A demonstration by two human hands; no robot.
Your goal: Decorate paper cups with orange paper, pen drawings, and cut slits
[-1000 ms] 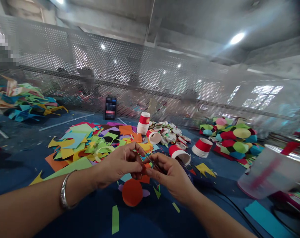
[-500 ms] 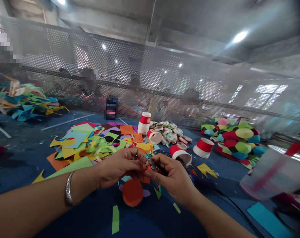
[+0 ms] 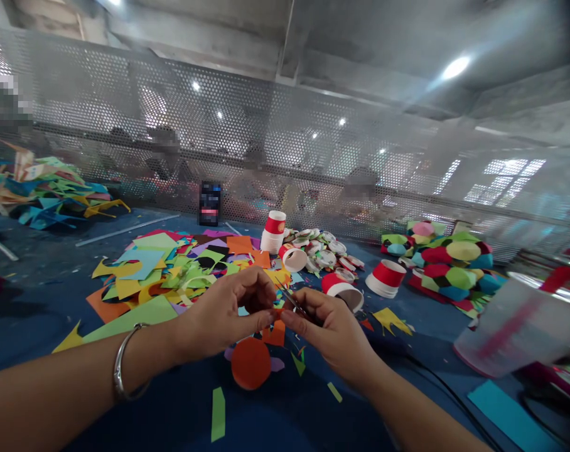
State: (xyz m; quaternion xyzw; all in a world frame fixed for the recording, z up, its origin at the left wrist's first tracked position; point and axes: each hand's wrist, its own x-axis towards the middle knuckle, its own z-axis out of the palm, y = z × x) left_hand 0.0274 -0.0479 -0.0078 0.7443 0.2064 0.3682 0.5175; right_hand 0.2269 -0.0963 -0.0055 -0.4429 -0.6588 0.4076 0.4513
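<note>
My right hand (image 3: 329, 323) is closed around a small pair of scissors (image 3: 300, 309), whose thin metal blades point up and to the left. Between the fingertips of both hands is a small piece of orange paper (image 3: 279, 312), mostly hidden. My left hand (image 3: 233, 307), with a silver bangle on the wrist, pinches this paper by its thumb, its forefinger arched above. Below the hands an orange paper disc (image 3: 251, 364) lies on the blue tabletop (image 3: 266, 420), over a purple scrap (image 3: 277, 364). An orange offcut (image 3: 274, 334) is just behind the disc.
Coloured paper scraps (image 3: 139, 263) are heaped beyond my left hand. Red and white paper cups (image 3: 386, 278) stand and lie near a pile of round pieces (image 3: 327, 245). At right are a plastic cup (image 3: 511, 326), a black cable (image 3: 447, 389) and colourful patchwork balls (image 3: 454, 257).
My left hand has shifted slightly left, and its forefinger has lifted away from the scissors' tip, widening the gap between the hands. The right hand keeps its hold on the scissors.
</note>
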